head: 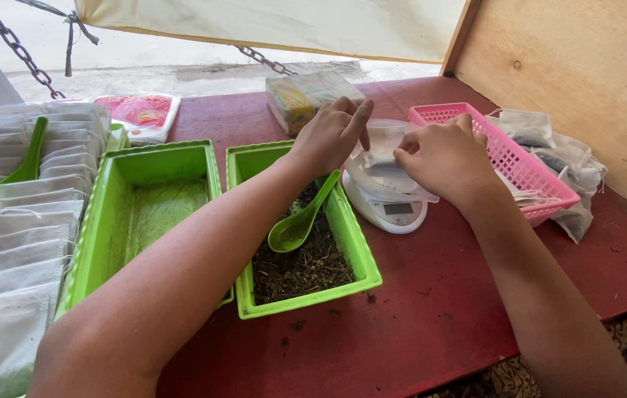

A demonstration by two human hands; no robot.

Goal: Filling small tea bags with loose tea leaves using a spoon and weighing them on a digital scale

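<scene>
I see both hands pinching a small white pouch (385, 142) over the white scale (387, 203): left hand (330, 135) grips its near edge, right hand (442, 157) its far edge. A green spoon (300, 218) leans just below my left hand in the green tray (354, 243) of dark dried leaves. The pink basket (527, 173) sits just beyond my right hand.

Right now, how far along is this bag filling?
Done: filled white bags piled in and behind the pink basket. In hand: the left hand and right hand hold a white bag over the scale. Left: many empty bags and dried herbs in the green tray.
</scene>
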